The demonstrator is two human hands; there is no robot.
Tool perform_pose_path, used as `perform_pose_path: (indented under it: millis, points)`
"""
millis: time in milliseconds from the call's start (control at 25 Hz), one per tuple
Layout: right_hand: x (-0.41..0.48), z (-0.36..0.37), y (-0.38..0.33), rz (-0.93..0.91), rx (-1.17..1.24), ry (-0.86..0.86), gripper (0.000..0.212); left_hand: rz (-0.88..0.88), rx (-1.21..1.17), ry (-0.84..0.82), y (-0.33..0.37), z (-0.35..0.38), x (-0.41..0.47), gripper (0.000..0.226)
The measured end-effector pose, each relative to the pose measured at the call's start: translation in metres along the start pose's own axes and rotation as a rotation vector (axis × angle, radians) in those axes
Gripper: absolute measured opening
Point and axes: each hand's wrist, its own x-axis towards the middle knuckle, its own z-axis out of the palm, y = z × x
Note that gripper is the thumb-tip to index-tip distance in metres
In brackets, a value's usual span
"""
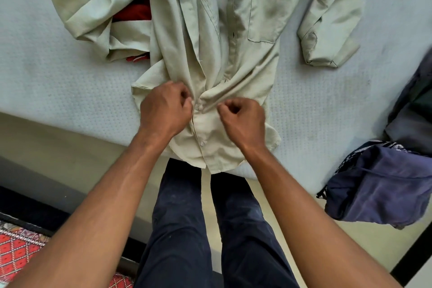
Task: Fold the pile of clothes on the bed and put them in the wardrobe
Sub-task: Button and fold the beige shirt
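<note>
A pale beige long-sleeved shirt point(210, 30) lies front-up on the bed point(58, 77), its hem hanging over the near edge. My left hand point(164, 110) pinches the left side of the button placket low on the shirt. My right hand point(243, 119) pinches the right side of the placket a little apart from it. White buttons show between and below the two hands. The cloth bunches into folds just above my fingers. One sleeve is spread to the left, the other lies to the right with its cuff turned toward me.
Red cloth point(133, 13) lies under the shirt's left sleeve. A pile of dark blue clothes point(383, 182) hangs over the bed's right corner. My legs in dark trousers point(210, 229) stand against the bed edge. A red patterned rug point(18, 252) lies at lower left.
</note>
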Motion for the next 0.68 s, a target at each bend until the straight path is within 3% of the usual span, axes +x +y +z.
perform_pose_path:
  millis: [160, 320, 440, 560, 680]
  points:
    - [0.038, -0.033, -0.030, -0.319, -0.062, 0.236, 0.013, -0.003, -0.301, 0.186, 0.010, -0.009, 0.015, 0.018]
    - [0.085, -0.024, -0.039, -0.435, -0.406, -0.081, 0.030, -0.070, -0.345, 0.208, 0.021, 0.012, 0.036, 0.035]
    - [0.105, -0.021, -0.020, -0.583, -0.545, -0.220, 0.041, -0.112, -0.371, 0.232, 0.023, 0.023, 0.047, 0.033]
    - [0.110, -0.034, -0.012, -0.700, -0.654, -0.347, 0.043, -0.043, -0.329, 0.259, 0.027, 0.023, 0.050, 0.034]
    - [0.111, -0.049, -0.020, -0.706, -0.814, -0.464, 0.043, 0.014, -0.294, 0.268, 0.027, 0.023, 0.053, 0.029]
